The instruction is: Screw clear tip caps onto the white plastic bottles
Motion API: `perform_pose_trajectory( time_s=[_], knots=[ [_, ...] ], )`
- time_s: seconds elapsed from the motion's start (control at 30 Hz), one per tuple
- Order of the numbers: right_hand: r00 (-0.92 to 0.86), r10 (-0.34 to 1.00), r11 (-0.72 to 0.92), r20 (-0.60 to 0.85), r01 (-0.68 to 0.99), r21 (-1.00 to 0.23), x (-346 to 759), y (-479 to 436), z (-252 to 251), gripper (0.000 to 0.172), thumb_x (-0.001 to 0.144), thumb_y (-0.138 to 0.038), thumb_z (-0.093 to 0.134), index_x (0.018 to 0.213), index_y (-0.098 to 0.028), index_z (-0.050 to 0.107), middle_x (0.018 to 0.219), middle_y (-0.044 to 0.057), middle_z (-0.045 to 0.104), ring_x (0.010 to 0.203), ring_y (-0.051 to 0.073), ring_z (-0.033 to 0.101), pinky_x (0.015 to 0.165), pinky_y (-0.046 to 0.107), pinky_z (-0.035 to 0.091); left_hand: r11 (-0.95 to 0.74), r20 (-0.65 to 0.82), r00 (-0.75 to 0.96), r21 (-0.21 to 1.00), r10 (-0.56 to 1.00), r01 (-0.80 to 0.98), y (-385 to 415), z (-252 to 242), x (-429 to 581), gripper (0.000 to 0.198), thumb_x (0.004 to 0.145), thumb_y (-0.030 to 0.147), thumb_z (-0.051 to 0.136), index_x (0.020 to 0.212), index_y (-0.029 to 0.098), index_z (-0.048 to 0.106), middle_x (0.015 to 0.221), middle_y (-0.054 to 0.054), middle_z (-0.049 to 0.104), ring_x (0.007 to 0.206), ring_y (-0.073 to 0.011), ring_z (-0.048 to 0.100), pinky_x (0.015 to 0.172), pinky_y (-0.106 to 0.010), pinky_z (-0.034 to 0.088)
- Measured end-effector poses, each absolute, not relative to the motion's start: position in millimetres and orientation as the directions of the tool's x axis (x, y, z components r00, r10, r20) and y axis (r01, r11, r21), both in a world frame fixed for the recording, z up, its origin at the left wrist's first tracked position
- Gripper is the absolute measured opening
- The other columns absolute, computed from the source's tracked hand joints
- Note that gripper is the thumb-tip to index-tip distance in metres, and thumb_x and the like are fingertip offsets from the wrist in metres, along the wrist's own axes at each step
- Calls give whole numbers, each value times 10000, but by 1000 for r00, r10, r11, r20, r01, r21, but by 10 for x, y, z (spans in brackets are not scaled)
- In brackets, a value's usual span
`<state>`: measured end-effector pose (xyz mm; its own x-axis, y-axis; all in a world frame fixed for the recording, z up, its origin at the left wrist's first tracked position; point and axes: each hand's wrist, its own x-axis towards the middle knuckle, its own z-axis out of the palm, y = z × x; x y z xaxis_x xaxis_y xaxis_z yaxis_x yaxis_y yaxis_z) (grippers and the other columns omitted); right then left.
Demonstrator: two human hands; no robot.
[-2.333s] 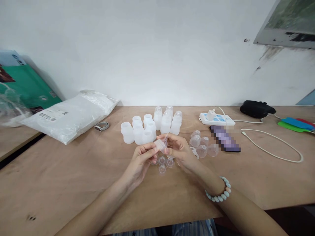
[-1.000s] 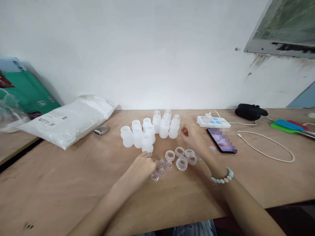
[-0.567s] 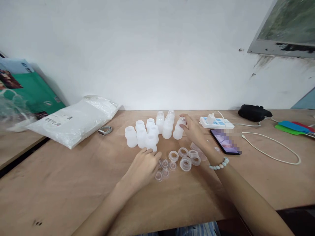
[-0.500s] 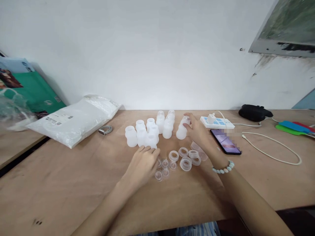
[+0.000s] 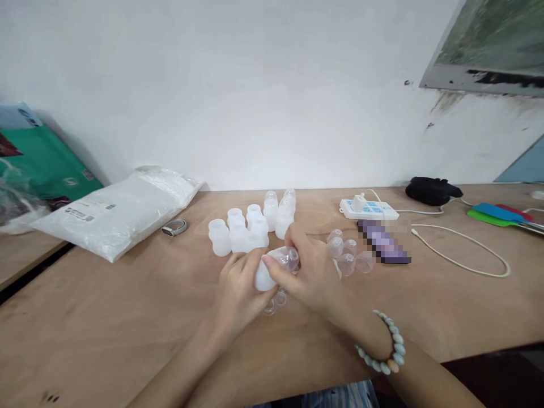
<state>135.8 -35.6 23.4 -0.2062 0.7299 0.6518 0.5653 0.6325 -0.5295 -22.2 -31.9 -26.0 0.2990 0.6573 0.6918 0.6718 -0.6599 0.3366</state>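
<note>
Both hands meet above the middle of the table around one small white baby bottle (image 5: 264, 279) with a clear dome cap (image 5: 289, 258). It lies tilted, its capped end toward the right. My left hand (image 5: 238, 286) wraps the white body from the left. My right hand (image 5: 314, 273) closes over the capped end, its thumb pressed along the side. Beneath the hands are small clear round parts (image 5: 280, 298), partly covered. Behind stand several uncapped white bottles (image 5: 220, 238) and a few capped ones (image 5: 285, 218). Loose clear dome caps (image 5: 346, 263) lie right of my right hand.
On the left are a white plastic parcel (image 5: 114, 209) and a watch-like band (image 5: 174, 228). To the right sit a phone (image 5: 382, 241), a power strip (image 5: 369, 209), a white cable (image 5: 467, 271), a black case (image 5: 431, 191) and coloured spatulas (image 5: 501, 214).
My right hand has brought a capped bottle from the back right to the front middle. My left hand has lifted from beside the small clear parts and now grips its body.
</note>
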Motion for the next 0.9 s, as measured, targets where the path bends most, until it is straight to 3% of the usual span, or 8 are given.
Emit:
perform_pose_trajectory(
  time_s=[0.1,0.27,0.5,0.6,0.67,0.7,0.77,0.9],
  knots=[
    [-247,726,649,642,553,-522,1323,-360,222,158,866,-305,488,764,-208,415,586,-46,447,485,121,415,507,245,287,-594,565,273,525,779,609,-341,-219,-223,117,749,217,614,847,199,552,716,-4,665,637,-200,611,553,-273,425],
    [-264,733,663,627,486,-570,1426,-358,294,173,829,-271,506,695,-204,420,556,-56,415,475,106,361,491,240,263,-503,340,411,766,846,401,-373,-97,-190,153,668,133,611,811,178,582,690,23,636,604,-146,565,541,-236,415],
    [-292,745,666,599,278,-692,1506,-405,323,163,843,-251,530,697,-197,483,564,-62,417,486,106,362,471,231,272,-183,-13,641,954,767,238,-402,51,-263,208,613,97,608,793,168,533,662,61,509,566,-80,422,481,-188,329],
    [-52,722,678,689,247,-692,1664,-302,389,158,861,-241,496,707,-206,486,623,-39,458,531,126,408,485,237,306,-45,-138,721,973,679,229,-395,79,-338,249,592,120,668,792,166,528,682,58,528,595,-88,458,510,-194,362],
    [237,631,649,738,359,-671,1862,-155,453,203,882,-274,521,702,-219,445,573,-62,391,475,120,332,459,238,260,-1,-148,695,978,704,209,-375,72,-367,319,589,139,711,848,171,528,745,48,567,662,-107,513,574,-214,418],
    [286,611,589,738,458,-665,1981,-63,477,232,897,-319,531,706,-224,438,534,-75,345,452,122,302,457,242,241,12,-141,656,980,742,197,-363,62,-372,358,593,154,728,882,178,518,773,45,580,694,-118,534,604,-226,440],
    [301,608,392,735,691,-607,2230,139,486,208,889,-373,580,773,-219,502,512,-76,369,459,136,355,493,253,265,26,-117,571,986,813,165,-337,35,-365,434,596,182,757,934,192,486,825,37,600,753,-138,570,654,-254,473],
    [170,806,-30,567,968,-247,2615,481,306,200,864,-378,644,924,-190,614,780,60,636,758,255,596,594,293,336,15,-87,530,990,844,138,-295,-14,-326,437,621,239,783,927,198,474,829,25,605,752,-155,594,649,-277,493]
  ],
)
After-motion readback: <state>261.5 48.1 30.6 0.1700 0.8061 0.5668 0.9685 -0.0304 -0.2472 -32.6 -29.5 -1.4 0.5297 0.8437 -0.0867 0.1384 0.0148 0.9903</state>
